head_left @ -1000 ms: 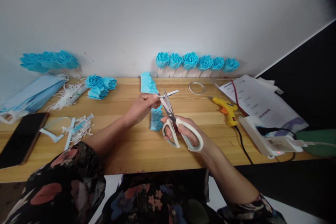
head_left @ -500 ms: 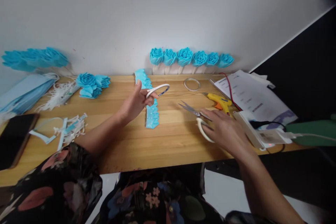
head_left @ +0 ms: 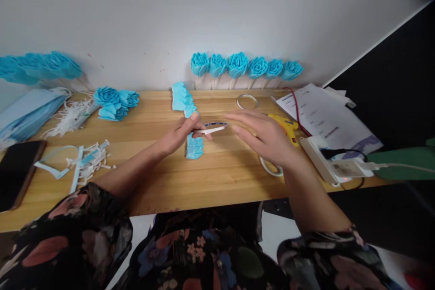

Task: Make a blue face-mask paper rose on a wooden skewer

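Note:
My left hand is closed around a narrow roll of white tape, with blue print showing on its inner core. Beneath that hand runs a strip of blue pointed pieces, partly covered by the fingers. My right hand is open, its fingertips pointing at the tape roll's right edge with a small gap between. Under the right hand lie the scissors; just a cream handle loop shows. Close behind this hand sits a yellow glue gun, partly hidden.
Blue flowers on sticks lean on the wall, others at far left. Loose flowers, face masks, white offcuts and a phone lie left. A ring, papers and power strip are right.
My right hand has left the scissors and moved up and left toward the tape roll. In my left hand the roll has tilted flatter and lower.

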Demonstrator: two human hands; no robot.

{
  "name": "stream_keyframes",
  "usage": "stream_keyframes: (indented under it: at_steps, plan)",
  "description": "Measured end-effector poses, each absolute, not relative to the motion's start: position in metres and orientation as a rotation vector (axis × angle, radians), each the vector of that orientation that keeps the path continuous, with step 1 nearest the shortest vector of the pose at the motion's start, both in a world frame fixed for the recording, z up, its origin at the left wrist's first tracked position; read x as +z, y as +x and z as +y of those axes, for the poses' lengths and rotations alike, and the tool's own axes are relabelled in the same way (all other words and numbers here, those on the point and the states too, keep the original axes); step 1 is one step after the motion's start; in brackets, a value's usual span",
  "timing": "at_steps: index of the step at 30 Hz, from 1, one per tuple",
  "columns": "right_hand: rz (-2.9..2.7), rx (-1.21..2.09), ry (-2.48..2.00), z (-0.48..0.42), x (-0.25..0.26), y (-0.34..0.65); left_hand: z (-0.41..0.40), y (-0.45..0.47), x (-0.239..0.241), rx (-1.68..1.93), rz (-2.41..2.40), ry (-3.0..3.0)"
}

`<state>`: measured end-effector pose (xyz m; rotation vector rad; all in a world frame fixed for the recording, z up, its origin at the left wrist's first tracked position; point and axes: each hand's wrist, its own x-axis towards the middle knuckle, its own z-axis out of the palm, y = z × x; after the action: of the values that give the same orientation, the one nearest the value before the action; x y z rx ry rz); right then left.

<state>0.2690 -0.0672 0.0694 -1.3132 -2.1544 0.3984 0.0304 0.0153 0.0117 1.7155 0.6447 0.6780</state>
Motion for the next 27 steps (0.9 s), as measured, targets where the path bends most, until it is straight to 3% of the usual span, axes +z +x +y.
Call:
stream_keyframes:
  at_steps: [7, 14, 20, 24, 27]
  plan:
    - [-2.203, 0.808, -1.203, -0.041, 0.061, 0.257, 0.011, 0.031, 0.018, 0.761, 0.672, 1.861]
    - [-2.09, 0.945, -1.331, -0.039, 0.052, 0.245, 0.01, 0.031, 0.018, 0.747, 0.621, 1.941]
    - [-2.173, 0.684, -1.351, -0.038, 0.04, 0.24, 0.014, 0.029, 0.016, 0.8, 0.562, 2.076]
    - [-2.258, 0.268, -1.443, -0.021, 0.026, 0.25, 0.02, 0.028, 0.016, 1.049, 0.621, 2.099]
    - [-2.319, 0.15, -1.523, 0.0, 0.018, 0.268, 0.023, 0.027, 0.018, 1.201, 0.729, 1.992]
